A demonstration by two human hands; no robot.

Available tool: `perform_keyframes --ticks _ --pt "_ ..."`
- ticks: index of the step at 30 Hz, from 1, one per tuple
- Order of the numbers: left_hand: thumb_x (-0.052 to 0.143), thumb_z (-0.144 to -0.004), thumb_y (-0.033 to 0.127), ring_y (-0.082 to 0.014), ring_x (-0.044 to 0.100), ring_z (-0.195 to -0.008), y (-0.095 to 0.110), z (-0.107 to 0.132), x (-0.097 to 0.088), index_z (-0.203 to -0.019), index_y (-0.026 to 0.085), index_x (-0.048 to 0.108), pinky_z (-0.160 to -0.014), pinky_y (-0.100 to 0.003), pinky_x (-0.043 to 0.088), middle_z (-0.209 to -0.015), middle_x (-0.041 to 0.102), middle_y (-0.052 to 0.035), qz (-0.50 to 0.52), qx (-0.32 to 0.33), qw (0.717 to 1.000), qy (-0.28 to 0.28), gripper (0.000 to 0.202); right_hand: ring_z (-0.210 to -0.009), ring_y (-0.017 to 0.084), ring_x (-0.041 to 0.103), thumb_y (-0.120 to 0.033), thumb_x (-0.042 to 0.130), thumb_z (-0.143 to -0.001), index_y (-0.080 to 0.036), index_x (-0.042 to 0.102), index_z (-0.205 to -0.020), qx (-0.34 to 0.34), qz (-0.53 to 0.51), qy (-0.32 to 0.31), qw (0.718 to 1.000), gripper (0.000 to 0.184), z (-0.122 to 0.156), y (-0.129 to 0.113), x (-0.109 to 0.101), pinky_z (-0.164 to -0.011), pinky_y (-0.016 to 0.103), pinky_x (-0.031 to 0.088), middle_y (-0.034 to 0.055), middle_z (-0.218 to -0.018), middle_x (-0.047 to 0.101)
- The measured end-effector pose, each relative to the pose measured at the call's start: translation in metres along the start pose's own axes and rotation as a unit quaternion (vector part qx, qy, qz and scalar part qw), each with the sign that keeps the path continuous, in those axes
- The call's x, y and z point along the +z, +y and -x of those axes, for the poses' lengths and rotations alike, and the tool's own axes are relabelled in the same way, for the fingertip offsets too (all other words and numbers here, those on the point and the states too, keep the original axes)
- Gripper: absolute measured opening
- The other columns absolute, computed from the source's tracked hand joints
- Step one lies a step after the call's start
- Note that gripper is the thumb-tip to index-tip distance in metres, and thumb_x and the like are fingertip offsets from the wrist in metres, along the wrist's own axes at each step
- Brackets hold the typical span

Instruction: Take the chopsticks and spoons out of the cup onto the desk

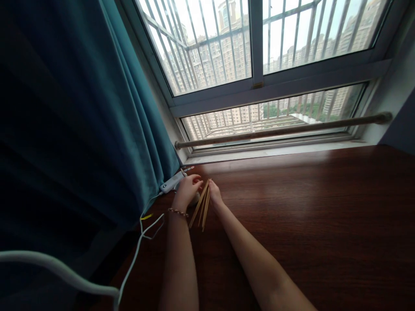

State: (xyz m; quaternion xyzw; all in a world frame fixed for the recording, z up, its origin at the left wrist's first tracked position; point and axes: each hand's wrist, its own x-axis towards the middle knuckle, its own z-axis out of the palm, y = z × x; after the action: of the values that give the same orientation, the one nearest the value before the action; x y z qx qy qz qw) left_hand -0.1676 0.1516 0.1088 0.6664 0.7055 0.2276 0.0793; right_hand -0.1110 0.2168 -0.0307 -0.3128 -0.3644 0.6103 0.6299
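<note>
A bundle of thin light-wood chopsticks (201, 208) fans out toward me, their far ends gathered together. My right hand (215, 193) is closed on those gathered far ends. Just to the left, my left hand (189, 188) is held close to the sticks with its fingers bent and slightly apart; I see nothing in it. It wears a beaded bracelet (178, 212) at the wrist. A pale rounded object (195, 199), partly hidden, lies between the left hand and the chopsticks, and I cannot make out what it is.
Both arms reach over a dark red-brown wooden tabletop (311, 207). A white power strip (171, 182) lies beside the blue curtain (142, 129), with white cables (138, 250) running toward me. Beyond the table are a metal rail (279, 131) and a barred window (210, 47).
</note>
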Motion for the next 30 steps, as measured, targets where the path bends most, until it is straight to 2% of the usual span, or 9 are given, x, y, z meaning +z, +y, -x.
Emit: perform_keyframes --ticks 2,4,6,9,13,16,22,26,30 --pt "0.058 -0.082 0.030 -0.0145 0.060 -0.072 -0.007 0.012 -0.026 -0.101 0.013 0.064 -0.066 -0.023 0.043 -0.081 0.066 -0.0044 -0.004 -0.027 0.997 0.074 0.026 -0.101 0.021 0.055 -0.024 0.053 -0.086 -0.009 0.063 -0.096 -0.047 0.084 0.013 0.995 0.021 0.004 -0.013 0.005 -0.094 0.031 0.037 0.0110 -0.104 0.061" --pt "0.065 -0.075 0.035 -0.0156 0.057 -0.066 -0.019 0.021 -0.043 -0.093 0.016 0.067 -0.059 -0.025 0.039 -0.071 0.062 -0.0016 -0.026 -0.074 0.987 0.140 0.026 -0.094 0.019 0.057 -0.018 0.052 -0.087 -0.009 0.066 -0.096 -0.135 0.178 -0.027 0.974 0.019 0.011 -0.029 0.013 -0.088 0.029 0.040 0.0093 -0.100 0.063" --pt "0.070 -0.069 0.037 -0.0153 0.054 -0.060 -0.034 0.027 -0.052 -0.092 0.017 0.067 -0.055 -0.025 0.036 -0.066 0.059 -0.0001 -0.046 -0.120 0.983 0.134 0.031 -0.091 0.017 0.057 -0.016 0.050 -0.089 -0.012 0.069 -0.088 -0.221 0.236 -0.083 0.943 0.019 0.017 -0.044 0.024 -0.086 0.026 0.041 0.0071 -0.096 0.064" --pt "0.073 -0.066 0.036 -0.0163 0.055 -0.063 -0.052 0.026 -0.051 -0.098 0.014 0.067 -0.055 -0.025 0.036 -0.070 0.062 -0.0031 -0.063 -0.166 0.980 0.089 0.040 -0.109 0.019 0.048 -0.018 0.054 -0.089 -0.015 0.071 -0.091 -0.291 0.310 -0.141 0.894 0.017 0.022 -0.059 0.041 -0.098 0.027 0.034 0.0056 -0.111 0.060" --pt "0.069 -0.071 0.032 -0.0181 0.059 -0.071 -0.064 0.020 -0.043 -0.102 0.012 0.067 -0.057 -0.024 0.037 -0.082 0.068 -0.0089 -0.067 -0.170 0.980 0.076 0.037 -0.131 0.028 0.021 -0.037 0.051 -0.093 -0.024 0.063 -0.119 -0.243 0.440 -0.182 0.845 0.032 0.022 -0.055 0.056 -0.109 0.040 0.016 0.0064 -0.140 0.036" --pt "0.065 -0.074 0.032 -0.0190 0.060 -0.072 -0.068 0.017 -0.040 -0.094 0.014 0.070 -0.057 -0.025 0.037 -0.082 0.069 -0.0091 -0.067 -0.167 0.981 0.067 0.028 -0.133 0.037 0.014 -0.050 0.040 -0.095 -0.029 0.056 -0.128 -0.182 0.493 -0.215 0.823 0.042 0.021 -0.043 0.060 -0.106 0.050 0.012 0.0075 -0.145 0.026" --pt "0.061 -0.076 0.027 -0.0186 0.060 -0.064 -0.068 0.013 -0.037 -0.085 0.013 0.073 -0.055 -0.025 0.037 -0.062 0.066 -0.0065 -0.061 -0.170 0.982 0.053 0.020 -0.131 0.038 0.016 -0.054 0.034 -0.096 -0.026 0.051 -0.130 -0.165 0.498 -0.227 0.821 0.047 0.018 -0.034 0.060 -0.103 0.061 0.010 0.0051 -0.142 0.033" --pt "0.062 -0.075 0.025 -0.0167 0.059 -0.060 -0.062 0.013 -0.037 -0.084 0.012 0.073 -0.054 -0.025 0.036 -0.062 0.066 -0.0055 -0.050 -0.174 0.982 0.049 0.019 -0.132 0.040 0.012 -0.055 0.034 -0.096 -0.028 0.057 -0.123 -0.163 0.502 -0.207 0.824 0.045 0.014 -0.034 0.057 -0.101 0.063 0.005 0.0036 -0.144 0.030" --pt "0.062 -0.075 0.026 -0.0159 0.057 -0.058 -0.058 0.016 -0.037 -0.077 0.013 0.073 -0.053 -0.025 0.034 -0.059 0.065 -0.0042 -0.043 -0.159 0.985 0.045 0.017 -0.131 0.040 0.014 -0.057 0.034 -0.095 -0.028 0.059 -0.119 -0.182 0.500 -0.213 0.819 0.045 0.011 -0.030 0.055 -0.100 0.065 0.004 -0.0003 -0.140 0.037"
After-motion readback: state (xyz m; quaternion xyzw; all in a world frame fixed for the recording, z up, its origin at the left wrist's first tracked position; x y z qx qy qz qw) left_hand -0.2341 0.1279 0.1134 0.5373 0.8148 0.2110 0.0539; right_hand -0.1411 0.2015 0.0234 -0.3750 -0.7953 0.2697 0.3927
